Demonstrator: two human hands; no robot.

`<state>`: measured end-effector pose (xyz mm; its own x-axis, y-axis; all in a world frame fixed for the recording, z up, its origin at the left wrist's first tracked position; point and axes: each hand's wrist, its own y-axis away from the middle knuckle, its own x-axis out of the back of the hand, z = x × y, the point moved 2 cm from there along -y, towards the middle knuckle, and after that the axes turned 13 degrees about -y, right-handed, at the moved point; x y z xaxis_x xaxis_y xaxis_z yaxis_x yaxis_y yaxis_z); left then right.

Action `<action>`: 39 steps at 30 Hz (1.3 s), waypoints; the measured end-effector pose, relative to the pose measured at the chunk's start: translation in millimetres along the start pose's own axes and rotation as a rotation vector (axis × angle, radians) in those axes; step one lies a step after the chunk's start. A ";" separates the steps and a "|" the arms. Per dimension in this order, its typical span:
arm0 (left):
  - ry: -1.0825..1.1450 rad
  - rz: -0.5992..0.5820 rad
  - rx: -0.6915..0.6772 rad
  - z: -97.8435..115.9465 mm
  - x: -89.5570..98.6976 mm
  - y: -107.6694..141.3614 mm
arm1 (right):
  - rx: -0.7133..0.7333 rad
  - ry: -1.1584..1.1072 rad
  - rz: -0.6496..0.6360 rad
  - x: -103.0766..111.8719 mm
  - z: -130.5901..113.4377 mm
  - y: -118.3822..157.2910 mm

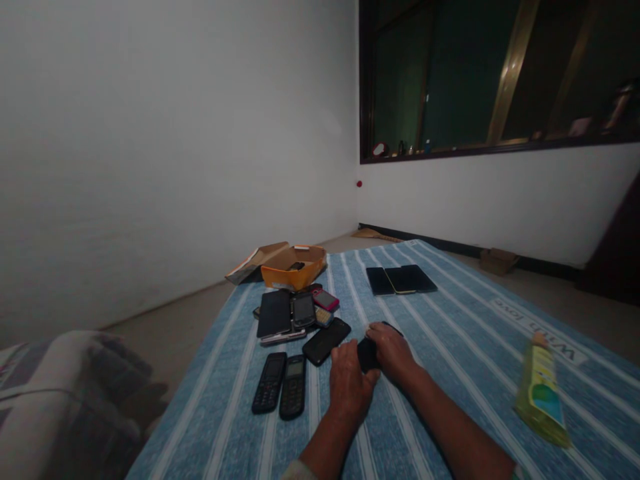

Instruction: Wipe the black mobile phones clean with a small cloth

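Near the middle of the striped cloth, my left hand [350, 380] and my right hand [394, 353] close from both sides on a black mobile phone [367, 354], mostly hidden by the fingers. A dark edge also shows beyond my right fingers; I cannot tell whether it is the same phone. Just left of my left fingertips lies a black smartphone [327, 341]. Nearer me, two black keypad phones, one [269, 383] beside the other [293, 387], lie side by side. Behind them is a pile of phones with a dark tablet-like device [274, 313] and a pink phone [325, 299].
An open orange cardboard box [287, 277] stands behind the pile, a small dark item inside. Three dark flat phones [401, 280] lie in a row farther back. At the right is a yellow-green package [543, 393] on the blue striped cloth [450, 400]. White walls rise beyond.
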<state>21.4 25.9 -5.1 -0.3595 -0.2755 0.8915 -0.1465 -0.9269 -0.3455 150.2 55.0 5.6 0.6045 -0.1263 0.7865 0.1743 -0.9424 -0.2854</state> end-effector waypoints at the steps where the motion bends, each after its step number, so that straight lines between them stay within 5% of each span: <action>1: -0.003 0.001 -0.005 -0.1 -0.7 0.4 | -0.026 0.014 0.016 -0.1 3.2 -0.8; 16: -0.024 -0.063 0.030 4.0 3.1 -0.5 | -0.189 0.157 0.051 3.3 5.7 24.2; 25: -0.053 -0.046 0.023 2.9 4.2 1.9 | -0.005 0.010 0.095 -13.2 0.5 42.6; 34: -0.084 -0.071 0.030 8.2 12.6 2.3 | -0.092 0.044 0.184 -5.9 23.8 26.6; 39: -0.068 -0.061 0.026 8.8 11.3 3.0 | 0.029 -0.013 0.204 -20.3 25.7 39.3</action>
<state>25.1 17.7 6.5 -0.2866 -0.2340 0.9290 -0.1424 -0.9485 -0.2828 164.8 28.5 -35.6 0.6396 -0.3098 0.7035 0.0690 -0.8884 -0.4539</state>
